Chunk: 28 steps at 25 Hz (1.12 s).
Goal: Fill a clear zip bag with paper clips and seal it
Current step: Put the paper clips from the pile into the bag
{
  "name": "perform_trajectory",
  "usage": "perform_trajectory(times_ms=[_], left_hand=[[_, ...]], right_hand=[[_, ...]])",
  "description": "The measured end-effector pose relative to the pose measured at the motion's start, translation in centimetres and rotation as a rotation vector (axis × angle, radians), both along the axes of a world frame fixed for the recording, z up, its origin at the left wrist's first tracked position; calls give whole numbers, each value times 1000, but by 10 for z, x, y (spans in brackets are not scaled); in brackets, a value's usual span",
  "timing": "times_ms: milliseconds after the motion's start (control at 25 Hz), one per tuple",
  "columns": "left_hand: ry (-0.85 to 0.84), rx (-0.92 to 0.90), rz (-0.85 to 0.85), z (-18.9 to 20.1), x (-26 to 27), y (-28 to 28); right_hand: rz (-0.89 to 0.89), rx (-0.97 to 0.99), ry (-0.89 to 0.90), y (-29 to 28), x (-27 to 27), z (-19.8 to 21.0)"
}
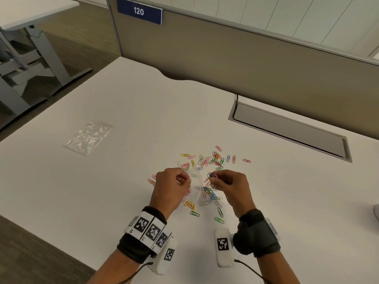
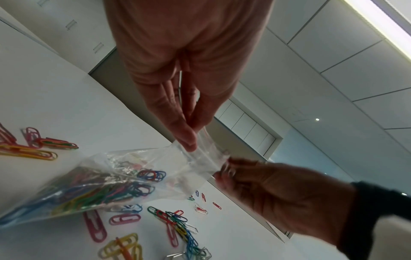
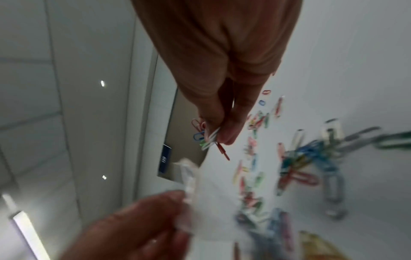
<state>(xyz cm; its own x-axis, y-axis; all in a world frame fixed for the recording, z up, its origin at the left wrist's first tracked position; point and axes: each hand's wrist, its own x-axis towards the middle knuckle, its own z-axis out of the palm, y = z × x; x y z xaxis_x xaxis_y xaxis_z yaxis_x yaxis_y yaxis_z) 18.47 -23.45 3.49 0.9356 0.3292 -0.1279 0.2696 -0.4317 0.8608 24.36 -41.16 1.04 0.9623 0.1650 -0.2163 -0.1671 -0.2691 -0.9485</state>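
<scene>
1. Nearest, on the white desk (image 1: 102, 201): left hand (image 1: 172, 189) pinching the open mouth of the clear zip bag (image 2: 124, 177), already partly filled with coloured clips, its bottom near the desk.
2. Beside it: right hand (image 1: 230, 185) clenched round a small bunch of paper clips (image 3: 206, 135), poised at the bag's mouth.
3. Just beyond: many loose clips (image 1: 207, 160) scattered, not yet gathered.
4. Farther left: a spare bag (image 1: 88, 136) lying flat.
5. Judged roughly midway; remaining clips and sealing left.
</scene>
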Motion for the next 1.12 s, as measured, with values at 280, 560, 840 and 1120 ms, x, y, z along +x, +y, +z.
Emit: perform_trajectory(times_ms=[280, 560, 840, 1120], left_hand=[[16, -7, 17, 2, 3, -4], [-1, 61, -10, 19, 14, 9], [-46, 148, -28, 33, 36, 28], [-16, 74, 4, 17, 35, 39]], right_hand=[[230, -193, -60, 25, -10, 40], [316, -518, -241, 54, 5, 51], [395, -505, -265, 76, 30, 63], [126, -404, -360, 40, 60, 43]])
